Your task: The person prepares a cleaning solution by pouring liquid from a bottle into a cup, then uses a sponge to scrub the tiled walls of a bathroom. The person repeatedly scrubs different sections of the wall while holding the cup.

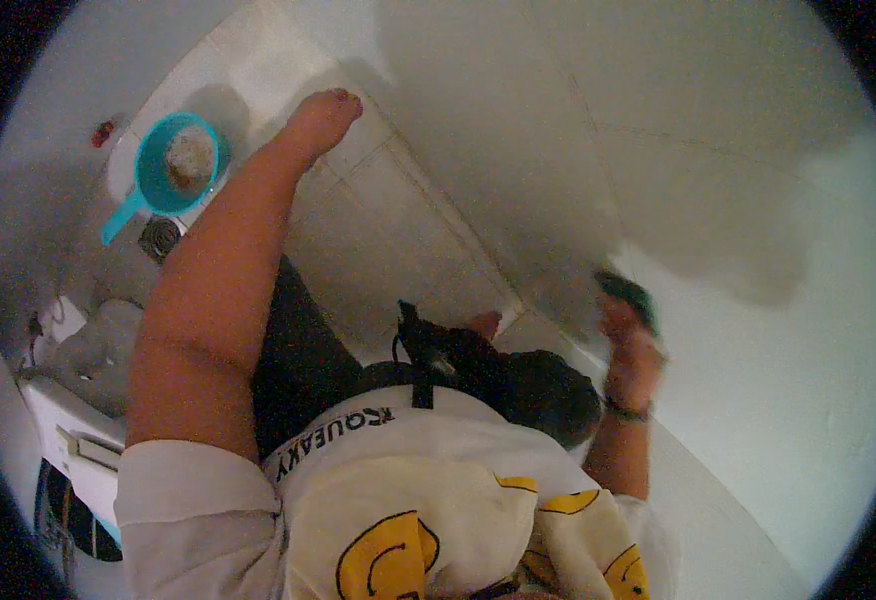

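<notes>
My right hand (630, 360), blurred, is closed around a dark green scrubber (626, 298) against the pale wall (748, 350) on the right. Whether the scrubber has bristles or is a pad is too smeared to tell. My left arm reaches forward, and my left hand (326, 122) is curled into a loose fist above the light floor tiles, with nothing visible in it. Left of that forearm stands a teal dipper (144, 190) with a handle, holding foamy liquid and something brownish.
Beside the dipper's handle lies a round, dark grey coil-like thing (161, 238). A small red object (104, 133) is near the left wall. White fixtures (68, 425) stand at the lower left. My bare foot (483, 322) shows near the base of the wall.
</notes>
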Available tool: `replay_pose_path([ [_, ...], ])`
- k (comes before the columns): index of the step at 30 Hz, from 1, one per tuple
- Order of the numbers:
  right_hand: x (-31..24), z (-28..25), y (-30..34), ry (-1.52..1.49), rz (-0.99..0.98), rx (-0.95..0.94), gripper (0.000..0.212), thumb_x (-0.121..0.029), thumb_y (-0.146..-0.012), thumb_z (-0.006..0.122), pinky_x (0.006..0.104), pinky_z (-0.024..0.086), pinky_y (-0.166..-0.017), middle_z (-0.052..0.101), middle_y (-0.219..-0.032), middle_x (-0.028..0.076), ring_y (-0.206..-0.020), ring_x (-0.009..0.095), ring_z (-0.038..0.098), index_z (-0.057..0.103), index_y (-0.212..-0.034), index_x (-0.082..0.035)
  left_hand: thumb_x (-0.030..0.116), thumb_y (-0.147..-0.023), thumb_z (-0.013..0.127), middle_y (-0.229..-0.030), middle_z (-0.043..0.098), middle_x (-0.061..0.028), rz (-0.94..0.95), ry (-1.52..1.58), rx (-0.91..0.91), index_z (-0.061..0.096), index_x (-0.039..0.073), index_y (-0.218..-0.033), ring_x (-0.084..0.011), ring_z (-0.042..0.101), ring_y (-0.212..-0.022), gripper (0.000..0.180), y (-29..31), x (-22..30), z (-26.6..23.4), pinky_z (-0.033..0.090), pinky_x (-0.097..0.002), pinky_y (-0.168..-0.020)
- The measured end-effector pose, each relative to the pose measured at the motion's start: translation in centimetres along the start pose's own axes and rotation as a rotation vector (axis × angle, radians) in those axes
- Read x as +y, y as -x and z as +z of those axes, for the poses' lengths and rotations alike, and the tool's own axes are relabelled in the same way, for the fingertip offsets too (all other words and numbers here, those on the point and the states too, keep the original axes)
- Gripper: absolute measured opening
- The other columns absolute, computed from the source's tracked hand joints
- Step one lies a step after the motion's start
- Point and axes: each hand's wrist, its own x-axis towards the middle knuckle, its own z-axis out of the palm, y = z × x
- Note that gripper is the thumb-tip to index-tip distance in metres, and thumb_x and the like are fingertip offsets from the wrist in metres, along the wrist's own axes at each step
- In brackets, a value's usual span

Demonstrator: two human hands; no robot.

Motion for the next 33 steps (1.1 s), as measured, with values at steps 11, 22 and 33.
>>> replay_pose_path([
  [11,19.2,10.5,-8.9,0.078,0.487,-0.164,0.044,-0.036,-0.081,0.046,0.0346,0.038,-0.079,0.051,-0.111,0.007,-0.101,0.023,0.046,0.048,-0.113,-0.006,0.013,-0.075,0.044,-0.094,0.056,-0.0136,0.174,-0.147,-0.040,0.057,0.004,-0.087,-0.0304,0.054,-0.088,0.020,-0.7,4.6,-0.1,0.045,-0.0372,-0.075],
  [22,5.1,-1.8,-0.4,0.221,0.323,-0.058,0.044,-0.038,-0.082,0.041,0.0349,0.038,-0.077,0.052,-0.108,0.006,-0.100,0.018,0.045,0.049,-0.112,-0.006,0.014,-0.074,0.044,-0.099,0.054,-0.0143,0.170,-0.125,-0.019,0.056,0.004,-0.091,-0.0314,0.054,-0.088,0.022,-1.0,4.7,-0.2,0.045,-0.0376,-0.075],
  [33,18.0,8.6,-12.1,0.580,0.298,-0.437,0.041,-0.029,-0.080,0.043,0.0388,0.036,-0.083,0.048,-0.113,0.008,-0.104,0.021,0.044,0.046,-0.115,-0.007,0.018,-0.075,0.046,-0.101,0.054,-0.0139,0.102,0.019,-0.093,0.057,0.003,-0.087,-0.0319,0.054,-0.087,0.022,0.3,9.7,-1.9,0.044,-0.0379,-0.075],
])
